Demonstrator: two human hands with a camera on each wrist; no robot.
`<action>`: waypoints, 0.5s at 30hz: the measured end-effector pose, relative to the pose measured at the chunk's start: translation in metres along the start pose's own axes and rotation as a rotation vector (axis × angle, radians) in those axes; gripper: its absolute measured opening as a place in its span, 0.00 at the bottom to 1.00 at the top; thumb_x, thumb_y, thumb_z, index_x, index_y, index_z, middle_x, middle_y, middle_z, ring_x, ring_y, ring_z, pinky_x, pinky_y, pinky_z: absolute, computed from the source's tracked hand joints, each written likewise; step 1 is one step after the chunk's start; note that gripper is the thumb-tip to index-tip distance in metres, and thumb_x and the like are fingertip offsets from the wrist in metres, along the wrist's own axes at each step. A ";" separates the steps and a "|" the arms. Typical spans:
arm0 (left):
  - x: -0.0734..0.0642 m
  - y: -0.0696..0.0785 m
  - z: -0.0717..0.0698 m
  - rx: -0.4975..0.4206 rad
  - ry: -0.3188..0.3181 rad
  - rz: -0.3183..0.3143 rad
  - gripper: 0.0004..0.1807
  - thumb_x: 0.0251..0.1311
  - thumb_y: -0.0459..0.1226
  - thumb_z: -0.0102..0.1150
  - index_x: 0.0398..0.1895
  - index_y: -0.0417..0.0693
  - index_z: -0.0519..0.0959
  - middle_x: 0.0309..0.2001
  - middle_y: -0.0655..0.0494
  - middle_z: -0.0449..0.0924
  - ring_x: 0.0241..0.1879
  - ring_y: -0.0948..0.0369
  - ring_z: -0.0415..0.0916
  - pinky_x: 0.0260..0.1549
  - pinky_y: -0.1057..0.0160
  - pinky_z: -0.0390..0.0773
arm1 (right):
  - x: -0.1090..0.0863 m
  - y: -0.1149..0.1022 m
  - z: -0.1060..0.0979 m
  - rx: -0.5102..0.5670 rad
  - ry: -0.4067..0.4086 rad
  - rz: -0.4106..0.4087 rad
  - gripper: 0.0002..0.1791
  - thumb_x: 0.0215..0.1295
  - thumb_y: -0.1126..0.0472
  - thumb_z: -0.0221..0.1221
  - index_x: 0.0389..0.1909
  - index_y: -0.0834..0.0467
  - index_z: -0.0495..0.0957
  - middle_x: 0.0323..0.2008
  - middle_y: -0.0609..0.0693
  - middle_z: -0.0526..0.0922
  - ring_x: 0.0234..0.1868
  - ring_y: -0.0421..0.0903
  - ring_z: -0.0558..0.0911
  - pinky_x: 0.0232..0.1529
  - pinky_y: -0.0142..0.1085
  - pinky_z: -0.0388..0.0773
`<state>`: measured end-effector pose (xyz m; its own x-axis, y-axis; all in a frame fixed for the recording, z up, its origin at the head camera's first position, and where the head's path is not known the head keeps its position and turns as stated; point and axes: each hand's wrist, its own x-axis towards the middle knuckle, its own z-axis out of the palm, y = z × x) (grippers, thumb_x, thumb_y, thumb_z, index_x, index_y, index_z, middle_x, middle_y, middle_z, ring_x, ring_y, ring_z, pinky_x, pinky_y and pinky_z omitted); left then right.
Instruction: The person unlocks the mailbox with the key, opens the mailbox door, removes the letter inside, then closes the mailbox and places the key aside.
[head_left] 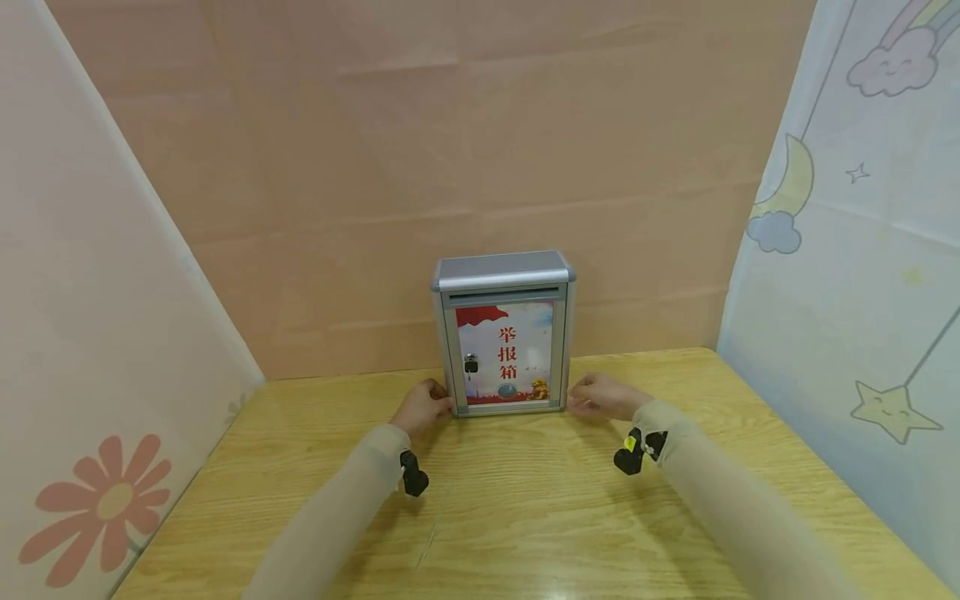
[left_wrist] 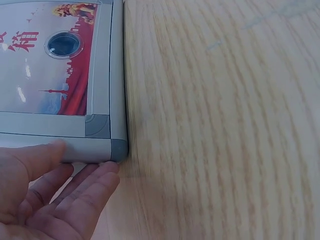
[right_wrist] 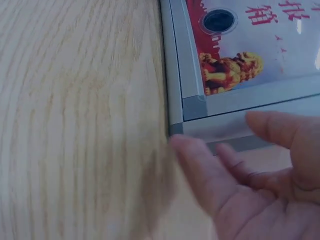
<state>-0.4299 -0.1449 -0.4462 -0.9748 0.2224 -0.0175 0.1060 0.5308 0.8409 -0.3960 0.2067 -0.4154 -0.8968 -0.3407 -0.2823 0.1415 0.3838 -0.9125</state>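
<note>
A: Where was the box [head_left: 506,354], and the grip?
B: I had it upright at the back of the table [head_left: 510,500], near the backdrop [head_left: 480,150]. Left hand [head_left: 422,406] touched its side low down, fingers loosely extended, unclamped; right hand [head_left: 603,397] sat likewise opposite, though I couldn't confirm contact.
A: Handling?
B: I judged it stiff, hollow, fairly light, smooth sides apt to slip; best held low on both sides.
A: Room?
B: I saw plenty in front and to either side, little behind.
</note>
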 end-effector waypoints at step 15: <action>-0.004 0.002 0.000 -0.044 0.001 -0.011 0.11 0.64 0.33 0.59 0.43 0.32 0.74 0.38 0.42 0.79 0.36 0.55 0.80 0.38 0.57 0.83 | -0.004 -0.094 0.076 -0.010 -0.146 -0.089 0.21 0.77 0.61 0.40 0.58 0.75 0.66 0.53 0.70 0.75 0.47 0.56 0.82 0.53 0.47 0.79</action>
<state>-0.4262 -0.1451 -0.4443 -0.9761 0.2158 -0.0261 0.0867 0.4968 0.8635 -0.3738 0.1068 -0.3511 -0.8351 -0.4944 -0.2413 0.0598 0.3546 -0.9331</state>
